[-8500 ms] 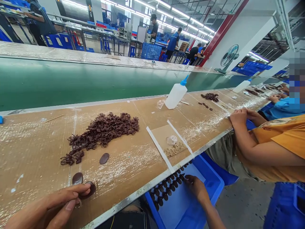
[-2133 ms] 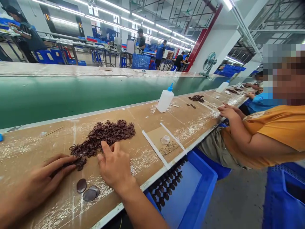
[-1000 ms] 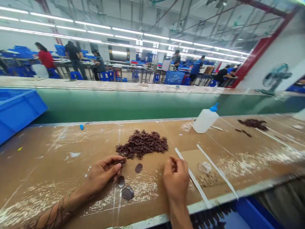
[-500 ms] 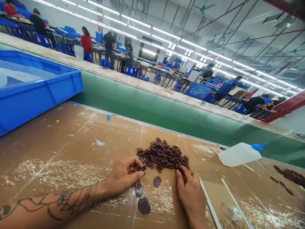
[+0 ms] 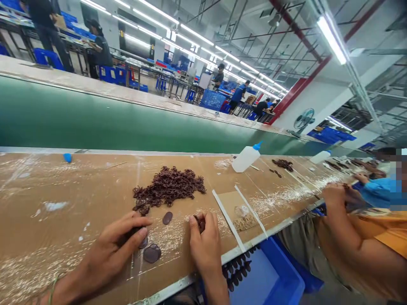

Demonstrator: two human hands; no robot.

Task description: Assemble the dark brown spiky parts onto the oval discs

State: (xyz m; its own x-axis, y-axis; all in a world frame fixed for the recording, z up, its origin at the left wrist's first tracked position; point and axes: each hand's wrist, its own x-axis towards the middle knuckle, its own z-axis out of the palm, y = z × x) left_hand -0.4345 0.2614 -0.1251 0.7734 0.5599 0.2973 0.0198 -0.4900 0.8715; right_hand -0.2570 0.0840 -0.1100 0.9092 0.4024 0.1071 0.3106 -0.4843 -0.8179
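Note:
A heap of small dark brown curly pieces (image 5: 168, 186) lies on the brown table covering. My left hand (image 5: 111, 248) is closed, thumb and fingers nearly meeting just below the heap's left end; what they hold, if anything, is hidden. Under its fingertips, a dark oval disc (image 5: 144, 242) is partly covered, and a larger dark oval disc (image 5: 152, 253) lies beside it. Another small oval disc (image 5: 167, 218) rests between the hands. My right hand (image 5: 206, 239) is closed around a dark brown curly piece (image 5: 200, 223), near the table's front edge.
A white squeeze bottle (image 5: 246, 159) with a blue tip lies behind the white strips (image 5: 227, 220). Below the front edge is a blue bin (image 5: 280, 267) holding dark oval pieces. At right, a co-worker's arm (image 5: 340, 220) reaches over the table. A green belt (image 5: 127, 123) runs behind.
The view has swung right, bringing the co-worker and the blue bin into sight. My right hand has drawn back from the heap towards the front edge with a curly piece in its fingers.

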